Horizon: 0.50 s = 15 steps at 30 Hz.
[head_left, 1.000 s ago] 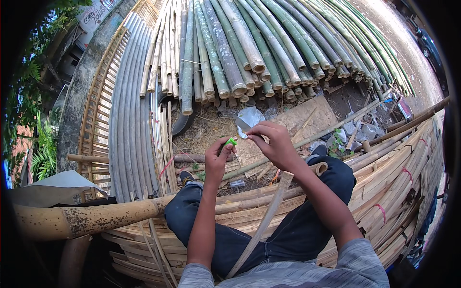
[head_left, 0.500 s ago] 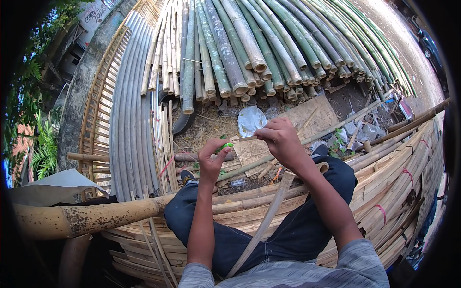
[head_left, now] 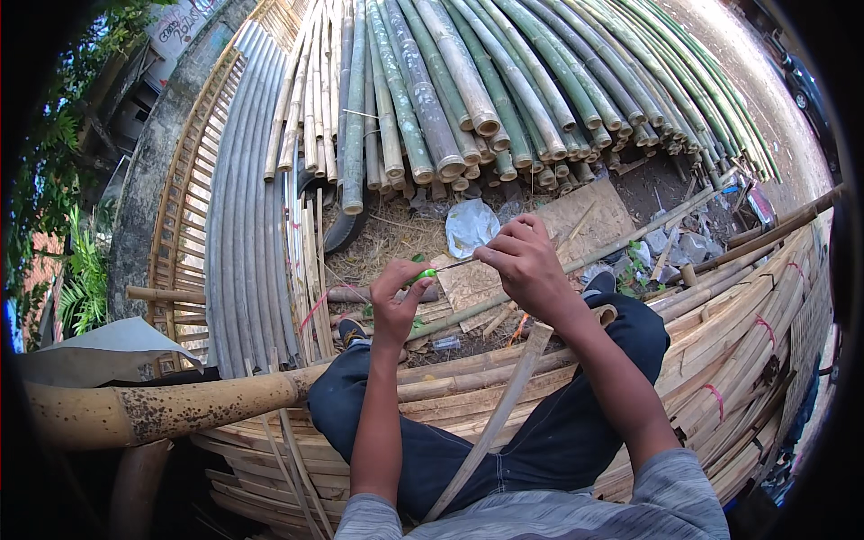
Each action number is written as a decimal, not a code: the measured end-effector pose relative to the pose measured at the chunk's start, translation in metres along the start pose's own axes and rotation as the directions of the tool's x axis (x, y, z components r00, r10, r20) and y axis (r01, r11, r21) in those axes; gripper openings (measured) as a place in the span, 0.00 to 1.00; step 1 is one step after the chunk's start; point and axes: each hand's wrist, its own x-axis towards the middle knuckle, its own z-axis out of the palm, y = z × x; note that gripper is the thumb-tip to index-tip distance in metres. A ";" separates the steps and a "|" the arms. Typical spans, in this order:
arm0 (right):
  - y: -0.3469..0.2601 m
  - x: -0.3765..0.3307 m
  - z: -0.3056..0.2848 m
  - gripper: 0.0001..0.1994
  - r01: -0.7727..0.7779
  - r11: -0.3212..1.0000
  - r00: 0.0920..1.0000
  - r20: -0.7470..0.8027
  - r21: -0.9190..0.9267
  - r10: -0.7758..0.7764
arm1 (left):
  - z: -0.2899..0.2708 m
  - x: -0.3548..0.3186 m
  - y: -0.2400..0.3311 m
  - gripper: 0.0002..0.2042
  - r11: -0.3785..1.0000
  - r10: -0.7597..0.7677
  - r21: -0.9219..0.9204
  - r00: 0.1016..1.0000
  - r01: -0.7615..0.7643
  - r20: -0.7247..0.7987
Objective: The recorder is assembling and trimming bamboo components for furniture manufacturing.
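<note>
Both of my hands are raised in front of my knees, joined by a slim tool (head_left: 456, 265) with a bright green handle and a thin dark shaft or blade. Its exact kind is too small to make out. My left hand (head_left: 394, 297) is closed round the green end, thumb and fingers pinching it. At the other end, the fingertips of my right hand (head_left: 522, 259) are pressed together on the thin part. A flat bamboo slat (head_left: 495, 414) leans across my lap, between my thighs, touched by neither hand.
Long green bamboo poles (head_left: 423, 81) are piled ahead, cut ends toward me. Split bamboo strips (head_left: 720, 351) lie beneath me and to the right. A thick spotted bamboo pole (head_left: 171, 409) crosses on the left. Corrugated sheets (head_left: 243, 198) and a brown board (head_left: 594, 216) lie beyond.
The part between my hands looked pale and flat before; now it shows as a thin dark line. My right hand has shifted slightly, its fingers bunched higher. My left hand is nearly still.
</note>
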 end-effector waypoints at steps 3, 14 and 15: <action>0.000 0.000 0.000 0.10 0.043 0.997 0.999 0.004 -0.059 -0.043 | 0.000 0.001 0.000 0.07 0.997 0.041 0.068 0.999 -0.042 0.015; -0.006 -0.003 0.005 0.08 0.107 0.988 0.994 0.050 -0.110 -0.102 | 0.003 0.001 0.004 0.07 0.969 0.102 0.222 0.994 -0.110 0.049; -0.005 -0.003 0.006 0.08 0.107 0.988 0.994 0.050 -0.109 -0.102 | 0.003 0.001 0.004 0.07 0.960 0.112 0.251 0.992 -0.125 0.065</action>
